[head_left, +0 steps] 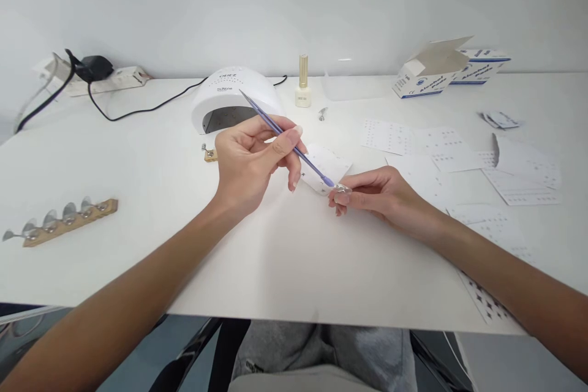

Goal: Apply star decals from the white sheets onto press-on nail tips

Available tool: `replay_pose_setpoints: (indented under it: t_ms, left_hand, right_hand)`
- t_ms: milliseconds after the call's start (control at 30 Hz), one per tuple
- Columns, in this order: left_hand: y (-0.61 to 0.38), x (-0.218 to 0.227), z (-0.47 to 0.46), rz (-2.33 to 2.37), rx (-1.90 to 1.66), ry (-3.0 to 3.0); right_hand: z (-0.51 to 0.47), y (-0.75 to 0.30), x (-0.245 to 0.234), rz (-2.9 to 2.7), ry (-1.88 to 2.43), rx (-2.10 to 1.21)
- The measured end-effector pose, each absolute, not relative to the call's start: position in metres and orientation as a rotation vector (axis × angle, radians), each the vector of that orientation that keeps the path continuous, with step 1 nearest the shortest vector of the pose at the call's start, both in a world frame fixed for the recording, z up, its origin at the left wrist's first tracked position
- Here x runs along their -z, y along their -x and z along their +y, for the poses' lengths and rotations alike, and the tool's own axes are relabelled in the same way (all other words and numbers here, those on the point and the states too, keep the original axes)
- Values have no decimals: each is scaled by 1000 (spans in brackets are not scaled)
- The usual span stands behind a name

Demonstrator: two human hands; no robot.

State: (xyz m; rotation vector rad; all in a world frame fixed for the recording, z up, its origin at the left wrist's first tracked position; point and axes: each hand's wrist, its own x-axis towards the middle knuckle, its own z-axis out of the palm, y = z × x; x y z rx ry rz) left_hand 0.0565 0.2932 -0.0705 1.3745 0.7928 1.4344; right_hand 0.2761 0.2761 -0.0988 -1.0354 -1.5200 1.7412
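Slim purple tweezers (294, 146) lie slantwise in my left hand (257, 159), pinched between thumb and fingers. Their pointed end is up, and the blunt lower end touches or nearly touches a small clear false nail tip (342, 190) with a silvery design. My right hand (381, 196) pinches this nail tip between thumb and fingertips; anything beneath it is hidden by the fingers. Just behind the hands lies a white sticker sheet (327, 165) with small dark motifs. A short wooden nail stand (210, 155) shows partly behind my left hand.
A white nail lamp (234, 95), a cream polish bottle (303, 86) and alcohol pad boxes (429, 73) line the back. Nail tips stand on a wooden strip (73, 223) at left. Sticker sheets (441, 147) spread at right; a power strip (110, 81) lies back left.
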Motion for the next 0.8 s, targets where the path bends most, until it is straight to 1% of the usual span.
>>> replay_pose_setpoints:
  t_ms: [300,467,800]
  left_hand:
    - [-56,69,295,835,-1436,-1361]
    - [-57,68,294,782,-1472,-1319]
    - [-58,69,290,808,-1443,-1395]
  right_hand:
    - [275,-275,99,-1511,1037,-1727]
    - [275,-275,99,-1501,1035,-1736]
    - [276,-276,99,-1534,1021,-1712]
